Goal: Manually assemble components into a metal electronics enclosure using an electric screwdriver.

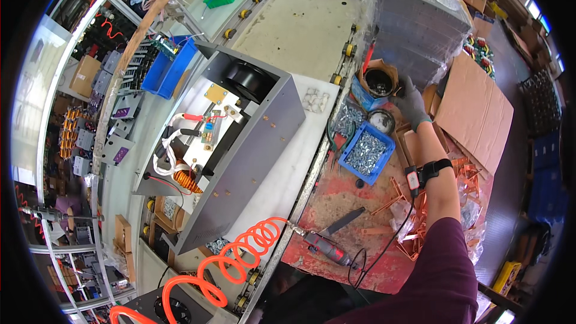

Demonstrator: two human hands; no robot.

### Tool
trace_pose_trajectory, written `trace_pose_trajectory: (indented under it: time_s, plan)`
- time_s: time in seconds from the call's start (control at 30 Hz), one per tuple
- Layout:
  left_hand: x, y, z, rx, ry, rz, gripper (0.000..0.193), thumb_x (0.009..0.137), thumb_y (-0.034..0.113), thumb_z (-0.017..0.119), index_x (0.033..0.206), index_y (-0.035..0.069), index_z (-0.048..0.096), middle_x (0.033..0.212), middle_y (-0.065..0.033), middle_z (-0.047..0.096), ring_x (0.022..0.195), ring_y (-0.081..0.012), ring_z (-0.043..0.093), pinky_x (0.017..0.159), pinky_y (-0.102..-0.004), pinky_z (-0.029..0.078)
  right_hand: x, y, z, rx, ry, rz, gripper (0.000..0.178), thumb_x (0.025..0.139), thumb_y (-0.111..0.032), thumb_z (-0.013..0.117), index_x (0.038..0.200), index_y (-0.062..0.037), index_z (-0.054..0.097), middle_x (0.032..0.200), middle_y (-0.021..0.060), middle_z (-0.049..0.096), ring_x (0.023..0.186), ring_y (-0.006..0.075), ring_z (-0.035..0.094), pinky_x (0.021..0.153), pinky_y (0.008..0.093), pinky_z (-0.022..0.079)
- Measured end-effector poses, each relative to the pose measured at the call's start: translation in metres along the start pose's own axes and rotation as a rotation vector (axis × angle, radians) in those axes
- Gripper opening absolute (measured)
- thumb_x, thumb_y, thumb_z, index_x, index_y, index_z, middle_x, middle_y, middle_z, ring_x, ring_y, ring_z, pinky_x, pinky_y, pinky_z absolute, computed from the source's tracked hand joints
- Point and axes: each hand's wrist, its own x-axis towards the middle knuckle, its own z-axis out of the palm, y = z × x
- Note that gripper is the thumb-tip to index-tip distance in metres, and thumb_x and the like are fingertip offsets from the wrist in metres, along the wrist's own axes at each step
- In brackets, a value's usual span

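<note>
My right hand (411, 104), in a grey glove, reaches out beside an opened cardboard box (364, 97) with a round dark tub (379, 80) in it. Its fingers look stretched out and apart, and I see nothing held in them. Just nearer stand a small round tin (381, 121) and a blue tray (367, 152) full of small metal screws. My left hand is outside the picture. Left of the bench, a grey metal housing (252, 155) lies open, showing a black round fan (248, 80), white cables and a copper-coloured coil (187, 180).
An air screwdriver (327, 248) on a coiled orange hose (225, 264) lies on the red bench (312, 216), near a dark flat blade (343, 221). Copper-coloured brackets (414, 243) pile up beside my forearm. Wrapped grey panels (414, 30) and a cardboard sheet (474, 114) stand behind.
</note>
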Motion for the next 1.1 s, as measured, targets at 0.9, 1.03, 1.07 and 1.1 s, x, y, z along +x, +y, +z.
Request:
trace_pose_trajectory:
  time_s: [0.9, 1.03, 1.07, 1.1]
  plan:
    - [0.014, -0.108, 0.048, -1.253, 0.683, -0.189, 0.024, 0.09, 0.024, 0.065, 0.1, 0.003, 0.069, 0.085, -0.0138, 0.069, 0.075, -0.0209, 0.064, 0.071, -0.0324, 0.049, -0.431, -0.396, 0.089, 0.602, -1.488, -0.115, 0.02, 0.083, -0.012, 0.067, 0.098, 0.0006, 0.065, 0.087, 0.0046, 0.067, 0.079, 0.0109, 0.061, 0.07, 0.0264, 0.05]
    - [0.05, -0.175, 0.076, -1.331, 0.816, -0.265, 0.022, 0.093, 0.025, 0.063, 0.101, 0.005, 0.069, 0.087, -0.0111, 0.07, 0.076, -0.0211, 0.065, 0.074, -0.0313, 0.051, -0.495, -0.448, 0.177, 0.555, -1.531, -0.082, 0.022, 0.084, -0.015, 0.067, 0.1, -0.0001, 0.064, 0.087, 0.0058, 0.067, 0.078, 0.0124, 0.061, 0.072, 0.028, 0.05]
    - [0.061, -0.188, 0.083, -1.257, 0.823, -0.236, 0.022, 0.093, 0.025, 0.062, 0.102, 0.007, 0.069, 0.092, -0.0107, 0.07, 0.084, -0.0213, 0.066, 0.078, -0.031, 0.051, -0.51, -0.462, 0.205, 0.547, -1.479, -0.137, 0.023, 0.083, -0.015, 0.067, 0.101, -0.0003, 0.064, 0.087, 0.0065, 0.067, 0.077, 0.0135, 0.062, 0.072, 0.0289, 0.05]
    - [0.076, -0.198, 0.089, -1.325, 0.826, -0.114, 0.022, 0.092, 0.027, 0.063, 0.103, 0.008, 0.068, 0.096, -0.0106, 0.068, 0.091, -0.0252, 0.066, 0.082, -0.0327, 0.051, -0.525, -0.474, 0.233, 0.512, -1.43, -0.167, 0.024, 0.083, -0.016, 0.067, 0.101, -0.0006, 0.064, 0.088, 0.0072, 0.067, 0.076, 0.0146, 0.062, 0.072, 0.0298, 0.051]
